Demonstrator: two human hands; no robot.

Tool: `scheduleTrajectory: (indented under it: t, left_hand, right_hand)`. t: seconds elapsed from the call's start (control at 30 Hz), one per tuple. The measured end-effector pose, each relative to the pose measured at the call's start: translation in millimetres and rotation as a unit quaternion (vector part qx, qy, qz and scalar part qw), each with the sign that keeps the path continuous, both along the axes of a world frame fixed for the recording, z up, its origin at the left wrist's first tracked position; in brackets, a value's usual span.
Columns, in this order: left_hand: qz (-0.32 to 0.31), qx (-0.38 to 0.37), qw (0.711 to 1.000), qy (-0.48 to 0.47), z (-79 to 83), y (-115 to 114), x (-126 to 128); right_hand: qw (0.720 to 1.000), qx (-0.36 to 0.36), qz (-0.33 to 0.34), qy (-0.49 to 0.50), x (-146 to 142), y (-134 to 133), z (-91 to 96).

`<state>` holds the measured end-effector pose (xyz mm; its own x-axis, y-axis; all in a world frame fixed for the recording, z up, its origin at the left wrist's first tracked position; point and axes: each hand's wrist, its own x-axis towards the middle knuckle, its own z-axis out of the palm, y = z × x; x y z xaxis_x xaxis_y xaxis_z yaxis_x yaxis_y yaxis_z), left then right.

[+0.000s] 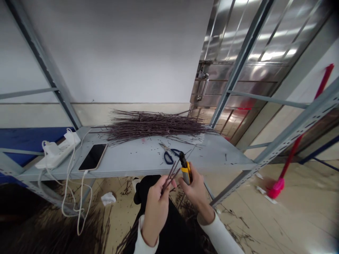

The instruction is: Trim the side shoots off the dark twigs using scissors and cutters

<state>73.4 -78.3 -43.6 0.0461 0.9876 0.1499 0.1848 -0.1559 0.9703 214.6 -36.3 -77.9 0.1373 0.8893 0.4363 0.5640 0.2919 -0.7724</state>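
Observation:
My left hand (158,201) is closed round a few thin dark twigs (172,173), whose ends stick up past the fingers. Beside it, my right hand (196,187) grips a pair of pruning shears (186,171) with yellow and grey handles and a black head. The shears' head points up, close to the twig ends; whether they touch I cannot tell. Just beyond, blue-handled scissors (168,157) lie on the grey shelf (137,158). A large heap of dark twigs (156,125) stretches along the back of the shelf.
At the shelf's left lie a phone (93,157) and a white power strip (59,153) with hanging white cables (71,190). Metal posts (238,67) frame the shelf. A red-handled broom (278,187) stands at the right. Twig scraps and a crumpled tissue (108,199) litter the floor.

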Motion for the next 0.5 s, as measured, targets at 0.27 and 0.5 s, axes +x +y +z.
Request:
scheduleTrajectory:
  t: [0.27,0.5]
  left_hand:
    - [-0.008,0.026,0.999,0.021,-11.9,11,-9]
    - [-0.021,0.045,0.999,-0.016,-18.4,18,-18]
  right_hand:
    - [0.916,-0.168,0.236,0.277,9,-7,6.9]
    - [0.820,-0.258,0.440,0.258,18,-20,14.6]
